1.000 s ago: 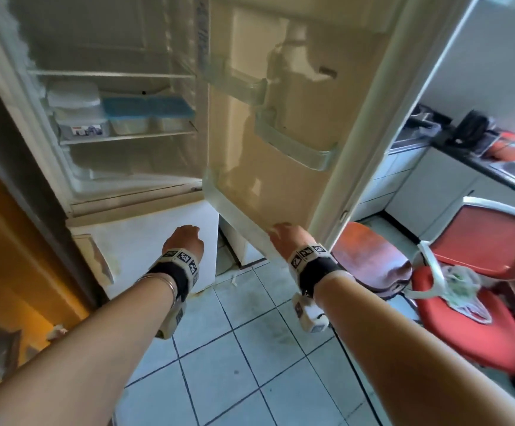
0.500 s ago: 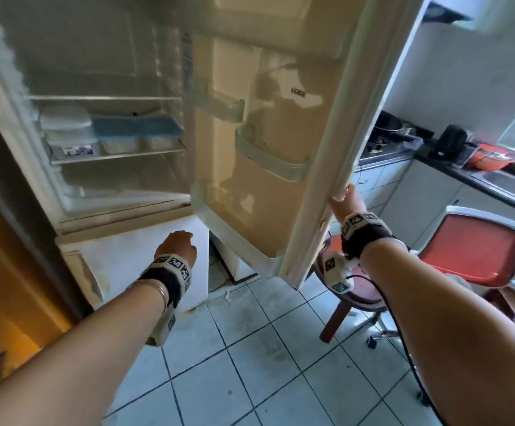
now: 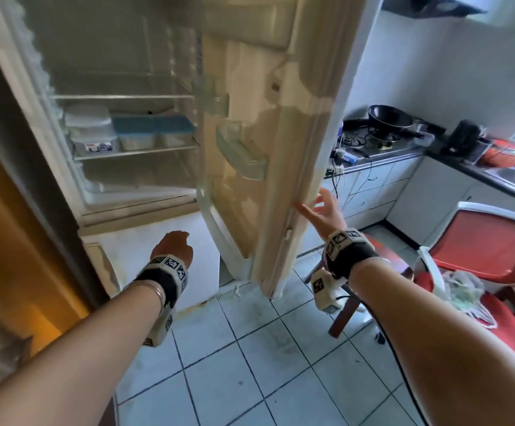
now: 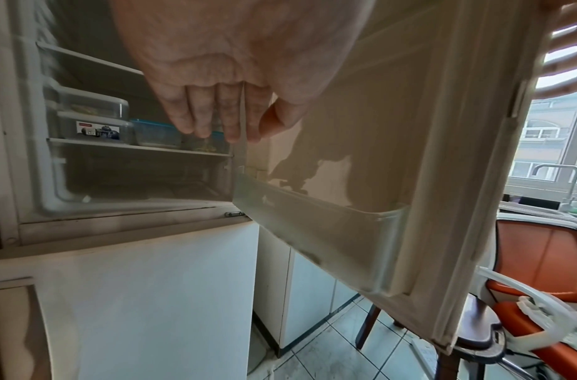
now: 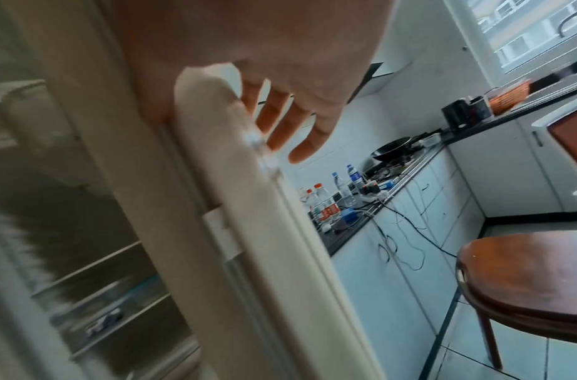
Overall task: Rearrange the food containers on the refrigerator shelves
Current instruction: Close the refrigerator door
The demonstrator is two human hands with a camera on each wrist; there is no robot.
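Note:
The upper refrigerator compartment stands open. On its lower wire shelf (image 3: 136,153) sit two stacked clear containers (image 3: 88,130) at the left, the bottom one labelled, and two blue-lidded containers (image 3: 134,132) (image 3: 176,130) to their right. The left wrist view shows the clear stack (image 4: 92,120) and a blue-lidded container (image 4: 157,133) too. My left hand (image 3: 174,239) hangs relaxed and empty in front of the white lower door (image 3: 145,250), well below the shelf. My right hand (image 3: 313,204) is open with fingers spread beside the outer edge of the open refrigerator door (image 3: 250,149); its fingers (image 5: 280,128) hold nothing.
Door bins (image 3: 240,155) jut from the inside of the door. A wooden stool (image 5: 524,282) and red chairs (image 3: 480,241) stand close on the right. Counter (image 3: 388,155) behind holds a pan, bottles and cables. An orange-brown door (image 3: 10,241) borders the left.
My right hand went from the door's bottom corner up to its outer edge and has now let go, fingers spread. The door has swung wider. The left hand has barely moved.

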